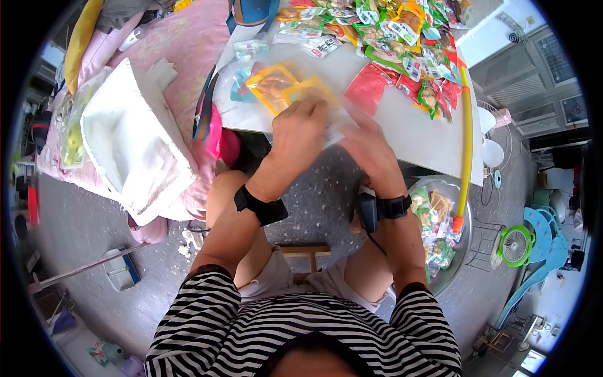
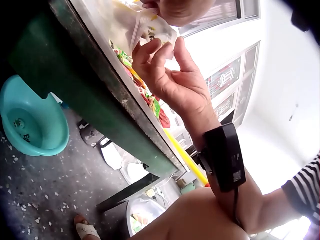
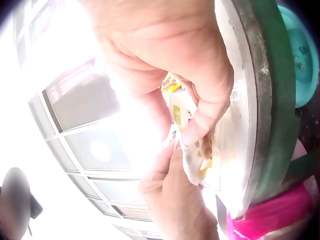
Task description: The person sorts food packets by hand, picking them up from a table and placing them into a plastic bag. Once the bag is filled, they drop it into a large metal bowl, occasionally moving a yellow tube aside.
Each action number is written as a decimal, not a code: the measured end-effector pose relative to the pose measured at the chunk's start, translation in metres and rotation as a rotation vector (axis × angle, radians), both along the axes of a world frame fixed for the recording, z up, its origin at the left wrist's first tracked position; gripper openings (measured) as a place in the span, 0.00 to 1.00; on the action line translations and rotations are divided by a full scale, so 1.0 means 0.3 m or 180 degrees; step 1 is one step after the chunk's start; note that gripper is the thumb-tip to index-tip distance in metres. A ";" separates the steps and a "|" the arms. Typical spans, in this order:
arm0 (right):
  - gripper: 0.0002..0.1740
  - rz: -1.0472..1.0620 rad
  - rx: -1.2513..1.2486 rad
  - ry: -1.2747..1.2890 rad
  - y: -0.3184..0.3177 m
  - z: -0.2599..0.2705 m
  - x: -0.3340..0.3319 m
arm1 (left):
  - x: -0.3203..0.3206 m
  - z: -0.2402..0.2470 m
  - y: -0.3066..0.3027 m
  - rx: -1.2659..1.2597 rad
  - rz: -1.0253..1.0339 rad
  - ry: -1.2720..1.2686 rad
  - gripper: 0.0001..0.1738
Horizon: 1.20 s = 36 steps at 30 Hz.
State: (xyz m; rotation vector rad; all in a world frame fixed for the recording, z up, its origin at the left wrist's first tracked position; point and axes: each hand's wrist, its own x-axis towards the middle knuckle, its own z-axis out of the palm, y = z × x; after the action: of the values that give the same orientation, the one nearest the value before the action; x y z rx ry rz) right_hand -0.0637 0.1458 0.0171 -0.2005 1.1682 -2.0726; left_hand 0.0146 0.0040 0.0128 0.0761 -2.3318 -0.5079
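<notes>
A small whitish plastic packet (image 3: 191,157) with printed marks is between my two hands over the table's near edge. My left hand (image 1: 300,131) pinches its edge between thumb and forefinger, seen best in the right wrist view. My right hand (image 1: 369,147), blurred in the head view, has its fingers right at the packet. Its thumb and fingers (image 2: 159,57) are spread apart and lightly bent in the left wrist view. Just beyond the left hand, two clear packets with yellow borders (image 1: 270,85) lie on the white tabletop (image 1: 408,135).
Many colourful food packets (image 1: 389,31) are heaped at the table's back. A red packet (image 1: 365,88) lies nearer. Along the right side runs a yellow tube (image 1: 465,138). A metal basin (image 1: 461,251) of packets stands below. White sacking (image 1: 129,138) lies on the bed at left.
</notes>
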 end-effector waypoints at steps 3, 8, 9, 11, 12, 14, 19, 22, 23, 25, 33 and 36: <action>0.13 -0.0345 0.0320 0.0180 0.000 -0.056 0.017 | 0.001 -0.004 0.005 0.0021 -0.0026 -0.0039 0.14; 0.10 -0.0508 0.0897 0.0682 -0.039 -0.038 0.022 | 0.002 0.000 0.018 -0.0007 -0.0131 0.0034 0.16; 0.10 -0.0617 0.0810 0.0689 -0.062 -0.045 0.017 | 0.002 0.008 0.020 0.0011 -0.0160 0.0033 0.16; 0.09 -0.0841 0.0636 0.0686 -0.104 -0.085 0.010 | 0.008 0.024 0.023 0.0045 -0.0228 0.0015 0.16; 0.09 -0.0895 0.0547 0.0785 -0.109 -0.105 0.008 | 0.008 0.026 0.023 0.0061 -0.0218 0.0024 0.16; 0.09 -0.0983 0.0385 0.0990 -0.121 -0.134 0.004 | 0.006 0.023 0.021 0.0113 -0.0180 0.0048 0.16; 0.08 -0.0457 0.0190 0.0010 -0.057 -0.034 0.050 | 0.002 0.003 0.017 0.0171 -0.0182 0.0056 0.17; 0.08 -0.0093 0.0402 -0.0087 -0.041 -0.033 0.050 | 0.010 0.008 0.017 0.0176 -0.0234 0.0076 0.18; 0.08 -0.0003 0.0416 -0.0062 -0.041 -0.049 0.042 | 0.009 0.009 0.019 0.0176 -0.0259 0.0073 0.19; 0.08 -0.0278 0.0237 0.0101 -0.065 -0.116 0.020 | 0.007 0.004 0.022 0.0130 -0.0251 0.0029 0.19; 0.12 -0.1066 -0.0076 0.0162 -0.197 -0.118 0.010 | -0.004 -0.004 0.016 -0.0104 -0.0304 0.0148 0.16; 0.12 -0.0805 0.0001 0.0860 -0.192 -0.156 -0.024 | -0.007 -0.011 0.006 -0.0095 -0.0294 0.0122 0.14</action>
State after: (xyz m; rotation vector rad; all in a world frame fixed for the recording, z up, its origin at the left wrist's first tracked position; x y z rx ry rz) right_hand -0.0710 0.0882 -0.0298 -0.3577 1.4164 -2.3183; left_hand 0.0124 0.0059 0.0095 -0.0554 -2.3125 -0.5157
